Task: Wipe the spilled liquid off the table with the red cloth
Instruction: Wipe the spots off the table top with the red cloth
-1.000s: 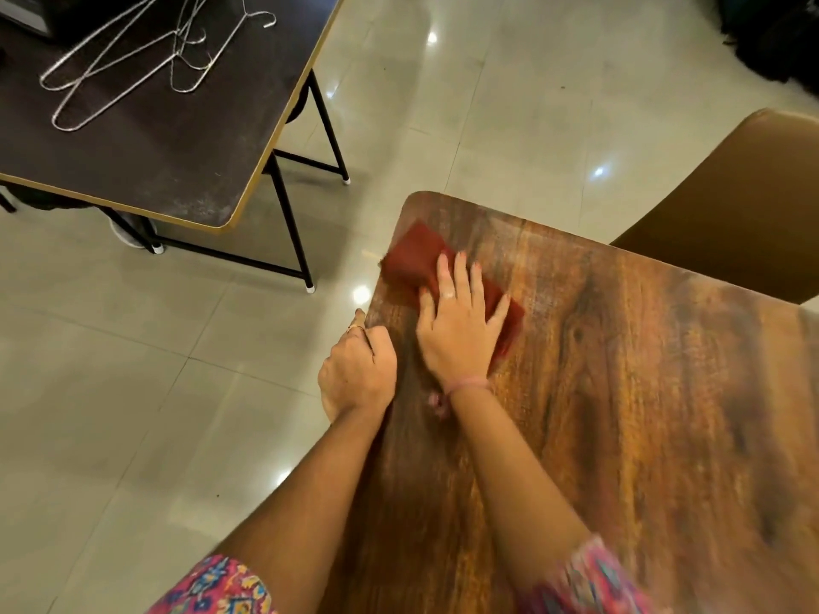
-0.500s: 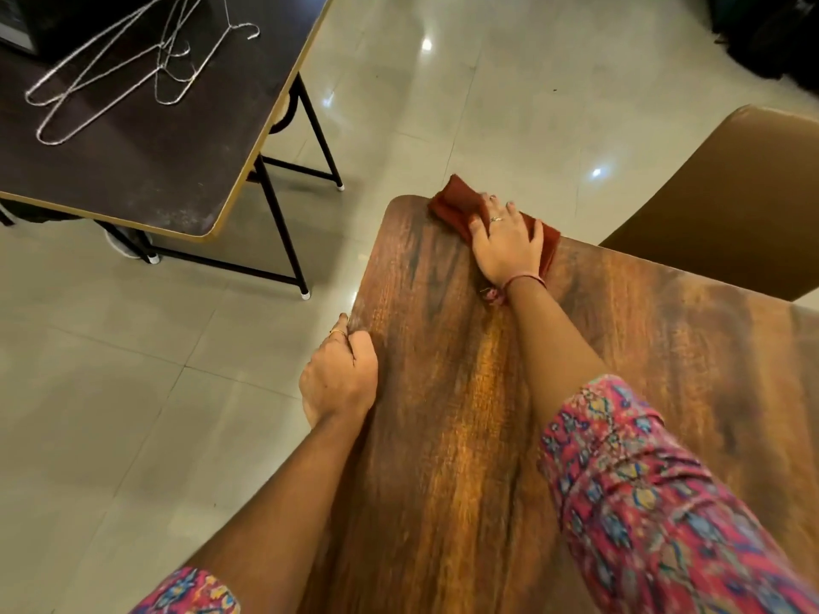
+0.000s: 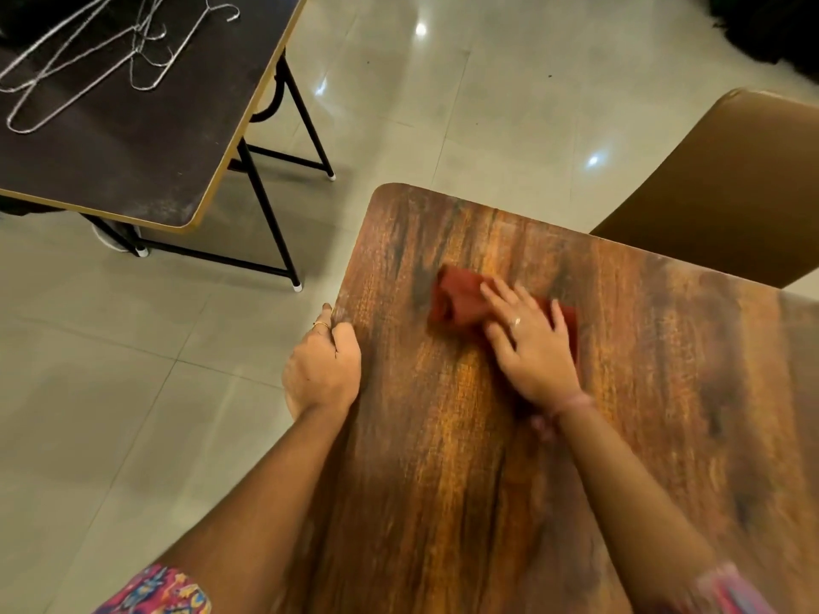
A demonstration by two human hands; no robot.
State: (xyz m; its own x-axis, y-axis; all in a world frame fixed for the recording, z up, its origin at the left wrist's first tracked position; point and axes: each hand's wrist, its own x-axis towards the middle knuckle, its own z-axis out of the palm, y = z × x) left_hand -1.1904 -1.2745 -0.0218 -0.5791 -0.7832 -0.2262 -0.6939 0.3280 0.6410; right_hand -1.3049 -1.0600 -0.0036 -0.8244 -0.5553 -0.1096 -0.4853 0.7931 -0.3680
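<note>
The red cloth point(image 3: 458, 299) lies bunched on the brown wooden table point(image 3: 443, 458), near its middle. My right hand point(image 3: 529, 347) presses flat on the cloth's near right part, fingers spread and blurred by motion, covering much of it. My left hand point(image 3: 323, 370) curls around the table's left edge, fingers wrapped under it. No liquid is visible on the wood.
A dark folding table point(image 3: 133, 139) with several wire hangers point(image 3: 88, 64) stands at the upper left on black legs. A brown chair back point(image 3: 731, 188) rises beyond the table's far right edge. Pale floor tiles point(image 3: 133, 414) surround the table.
My right hand has dragged the cloth back from the table's far edge toward the middle. One second ago it was near the far left corner. My left hand stays on the edge.
</note>
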